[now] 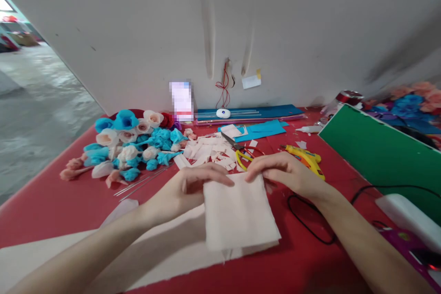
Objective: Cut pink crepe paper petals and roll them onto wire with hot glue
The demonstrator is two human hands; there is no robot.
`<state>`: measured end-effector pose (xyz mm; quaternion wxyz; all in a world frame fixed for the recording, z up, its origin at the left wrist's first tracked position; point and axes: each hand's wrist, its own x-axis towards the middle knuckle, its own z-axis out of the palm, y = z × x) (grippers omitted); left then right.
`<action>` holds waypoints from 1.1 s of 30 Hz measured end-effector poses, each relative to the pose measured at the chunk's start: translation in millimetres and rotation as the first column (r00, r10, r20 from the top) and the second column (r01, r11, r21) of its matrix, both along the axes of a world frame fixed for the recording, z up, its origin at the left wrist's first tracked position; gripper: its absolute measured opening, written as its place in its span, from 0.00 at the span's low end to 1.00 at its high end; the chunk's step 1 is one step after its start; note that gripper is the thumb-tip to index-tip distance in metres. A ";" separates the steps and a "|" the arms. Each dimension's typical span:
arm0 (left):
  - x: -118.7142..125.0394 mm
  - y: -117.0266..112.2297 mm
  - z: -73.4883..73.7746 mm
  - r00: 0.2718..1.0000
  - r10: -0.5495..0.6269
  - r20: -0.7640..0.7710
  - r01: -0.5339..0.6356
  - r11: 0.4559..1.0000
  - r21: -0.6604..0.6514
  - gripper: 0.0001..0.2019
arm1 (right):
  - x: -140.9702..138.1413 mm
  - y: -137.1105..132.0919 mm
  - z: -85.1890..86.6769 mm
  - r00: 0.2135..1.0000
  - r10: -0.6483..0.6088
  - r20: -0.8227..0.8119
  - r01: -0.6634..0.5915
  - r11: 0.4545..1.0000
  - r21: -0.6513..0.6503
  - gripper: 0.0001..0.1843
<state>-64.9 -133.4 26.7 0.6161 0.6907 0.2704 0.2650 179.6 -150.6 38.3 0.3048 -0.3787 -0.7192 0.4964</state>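
Observation:
Between my two hands is a folded stack of cream crepe paper (241, 211), roughly square, its top edge pinched by both. My left hand (193, 186) grips the upper left corner, fingers over the front and thumb hidden. On the upper right part of that edge, my right hand (279, 172) closes with bent fingers. A long flat strip of the same cream paper (165, 257) runs from under the stack to the lower left. Just beyond the hands lie scissors (237, 147) with red and yellow handles, among cream paper scraps (210, 149).
Blue, cream and pink paper flowers (134, 142) are heaped at the left, near thin wires (138, 186). A yellow glue gun (305, 158) lies right of the scissors. A green board (386, 156) leans at the right, with a black cable (310, 229) before it. Blue paper (263, 129) lies behind.

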 end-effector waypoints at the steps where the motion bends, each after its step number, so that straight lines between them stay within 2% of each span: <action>1: -1.5 0.4 2.7 1.000 -0.010 -0.026 0.011 0.999 0.035 0.21 | 0.4 0.3 0.9 1.000 0.006 0.002 -0.006 1.000 0.001 0.16; 3: -3.8 0.5 7.5 0.996 -0.005 -0.089 0.015 0.994 0.108 0.23 | -0.4 -0.5 2.6 1.000 0.023 0.019 -0.023 1.000 0.015 0.15; 5: -5.1 -1.2 10.6 0.988 -0.004 -0.155 0.035 0.980 0.198 0.21 | -4.0 -3.3 3.6 0.996 0.068 0.065 -0.071 0.996 0.054 0.13; 9: -4.8 -10.8 13.7 0.974 -0.058 -0.221 0.147 0.900 0.411 0.20 | -18.3 -12.0 2.1 0.979 0.107 0.174 -0.138 0.975 0.176 0.11; 13: -2.1 -21.3 18.6 0.963 0.029 -0.268 0.122 0.840 0.529 0.16 | -27.5 -19.9 4.3 0.974 0.052 0.222 -0.114 0.954 0.278 0.12; 16: -1.0 -23.6 21.6 0.946 0.121 -0.301 0.090 0.795 0.600 0.12 | -19.3 -23.0 12.7 0.943 0.029 0.333 -0.140 0.938 0.316 0.13; 18: -1.2 -22.9 21.5 0.941 0.170 -0.292 0.071 0.746 0.662 0.10 | -8.6 -23.3 19.3 0.902 0.004 0.432 -0.156 0.935 0.318 0.14; 20: -1.4 -22.0 19.7 0.945 0.209 -0.253 0.041 0.691 0.722 0.09 | 0.6 -22.5 24.2 0.877 -0.085 0.474 -0.100 0.931 0.352 0.14; 22: -1.4 -21.5 17.3 0.949 0.224 -0.220 0.018 0.661 0.750 0.10 | 3.8 -21.6 25.7 0.875 -0.212 0.436 0.006 0.904 0.428 0.10; 24: -1.1 -21.7 15.2 0.952 0.231 -0.199 -0.002 0.657 0.754 0.10 | -0.3 -21.4 23.4 0.884 -0.250 0.395 0.044 0.886 0.461 0.08; 27: -1.3 -22.9 13.9 0.954 0.233 -0.191 -0.008 0.653 0.757 0.11 | -13.9 -22.7 14.9 0.909 -0.166 0.382 -0.019 0.900 0.435 0.09; 33: -1.8 -25.6 14.9 0.938 0.089 -0.336 0.188 0.681 0.708 0.19 | -32.1 -25.8 2.8 0.943 -0.154 0.296 -0.009 0.876 0.483 0.08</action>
